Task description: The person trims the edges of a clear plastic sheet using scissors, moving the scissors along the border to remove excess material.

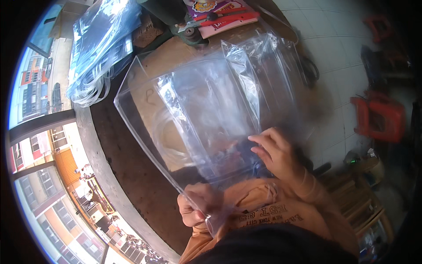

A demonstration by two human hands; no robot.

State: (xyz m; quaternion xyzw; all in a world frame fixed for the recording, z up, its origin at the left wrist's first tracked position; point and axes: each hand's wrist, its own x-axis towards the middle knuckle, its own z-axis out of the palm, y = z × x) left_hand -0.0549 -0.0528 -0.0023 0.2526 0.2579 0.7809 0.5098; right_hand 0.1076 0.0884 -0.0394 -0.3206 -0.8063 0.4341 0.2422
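A large clear plastic bag (pixel 211 97) with shiny folds spreads across the middle of the view, over a brown work surface. My left hand (pixel 200 204) is closed in a fist around its near left edge. Beside the bag's near right part is my right hand (pixel 281 156), fingers stretched and the thumb apart from the index finger. Its fingertips are at the film; whether they touch it is hard to tell. Through the clear plastic a coil of pale, translucent strip (pixel 173 141) shows.
A stack of clear bluish plastic bags (pixel 103 39) with looped handles lies at the far left. Red-handled pliers (pixel 224 20) rest on a colourful packet at the back, beside a dark green metal machine part (pixel 169 11). Red stools (pixel 378 116) stand on the tiled floor at right.
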